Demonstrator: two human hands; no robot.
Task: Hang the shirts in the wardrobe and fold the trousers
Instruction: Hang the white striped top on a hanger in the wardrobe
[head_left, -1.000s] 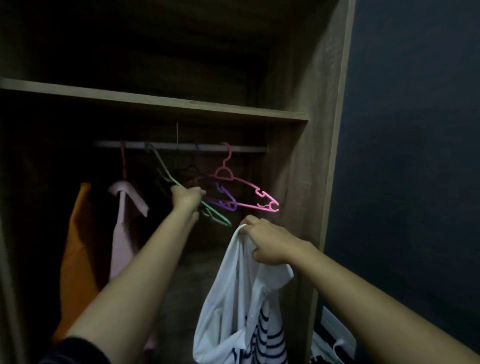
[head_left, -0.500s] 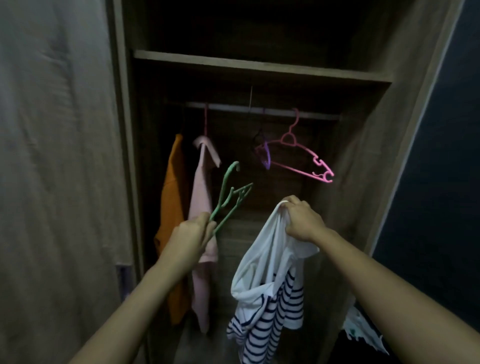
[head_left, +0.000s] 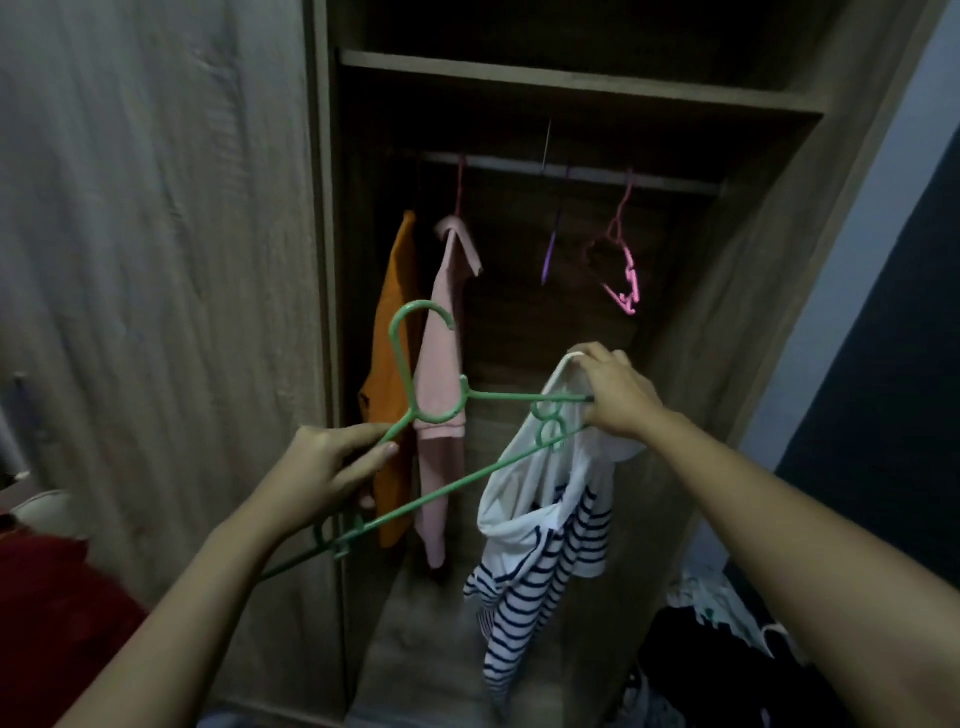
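Observation:
My left hand (head_left: 332, 467) grips a green plastic hanger (head_left: 483, 400) by its left arm, held out in front of the open wardrobe (head_left: 571, 73). The hanger's right end pokes into the neck of a white and navy striped shirt (head_left: 540, 551), which my right hand (head_left: 618, 397) holds up by the collar. The shirt hangs loose below my hand. On the rail (head_left: 587, 174) an orange garment (head_left: 395, 332) and a pink shirt (head_left: 441, 395) hang at the left.
An empty purple hanger (head_left: 550, 254) and an empty pink hanger (head_left: 623, 270) hang on the rail at the right. The wardrobe door (head_left: 156, 286) stands at the left. A dark red cloth (head_left: 47, 613) lies lower left, and a pile of clothes (head_left: 727, 654) lower right.
My left hand took the green hanger off the rail, lowered it and turned it level, its right end now inside the shirt collar. The view pulled back and down.

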